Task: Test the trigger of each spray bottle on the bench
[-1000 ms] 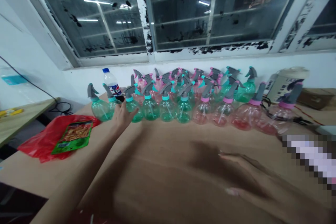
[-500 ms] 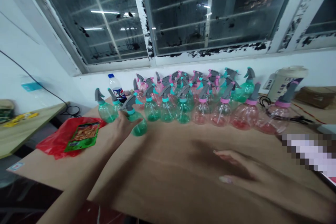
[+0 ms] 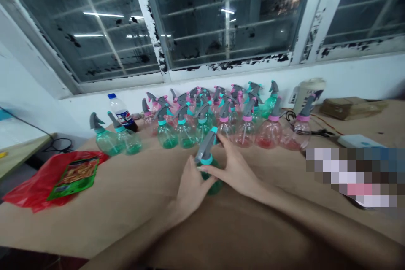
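L hand [image 3: 190,190] & R hand [image 3: 238,168] both on a round green clear-plastic spray bottle w/ grey trigger head and turquoise collar [image 3: 211,177], near the middle of the brown surface [image 3: 133,185], in front of the bottle row; L fingers curved round its left side, R fingers and thumb bent round its right side, R thumb across the front just below the collar; the bottle is pinched betw. the two hands; whether its base touches the surface, can't tell.

Far side, by the wall: rows of green & pink clear-plastic spray bottles [image 3: 247,133], close together; at their left, two green ones [image 3: 107,141] side by side w/ a gap to the rest; behind these, a cola bottle w/ blue cap [image 3: 122,112]; near left, a crumpled red plastic bag [image 3: 31,183] w/ a green snack packet [image 3: 74,177] on it; far right, a pale printed cup-like container [image 3: 308,93] and a flat brown cardboard box [image 3: 348,108].
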